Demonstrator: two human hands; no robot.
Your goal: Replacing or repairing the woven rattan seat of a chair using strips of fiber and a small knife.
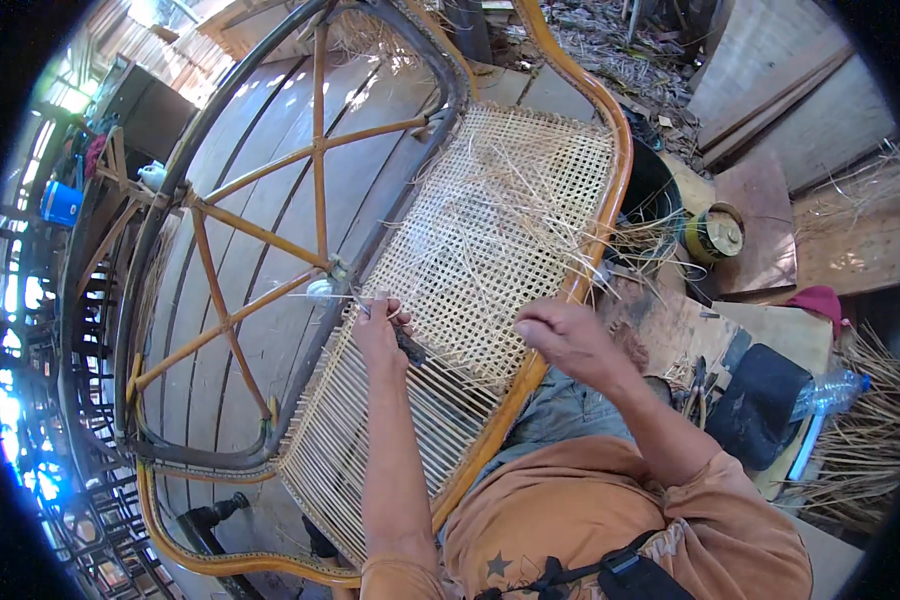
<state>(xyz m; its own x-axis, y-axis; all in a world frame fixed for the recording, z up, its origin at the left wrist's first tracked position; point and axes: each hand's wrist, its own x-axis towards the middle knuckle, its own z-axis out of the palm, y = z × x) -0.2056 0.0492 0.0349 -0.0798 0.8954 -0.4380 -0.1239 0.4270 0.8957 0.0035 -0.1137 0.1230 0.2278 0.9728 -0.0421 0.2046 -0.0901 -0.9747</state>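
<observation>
A wooden and rattan bench frame (613, 180) lies across in front of me, its panel strung with pale cane. The far part of the cane webbing (510, 190) is woven into a close mesh; the near-left part has parallel cane strands (345, 430) in one direction. Over the panel's left edge, my left hand (380, 335) pinches a thin cane strip (305, 295) that points left. A small dark object (410, 350) shows beside its palm; its kind is unclear. My right hand (568, 338) is closed in a fist above the panel's right rail, its contents hidden.
Loose cane ends (540, 200) lie on the webbing. To the right are a tin can (714, 234), a black pouch (760, 400), a plastic bottle (832, 393) and a bundle of cane strips (870, 440). Crossed rattan poles (260, 235) span the frame at left.
</observation>
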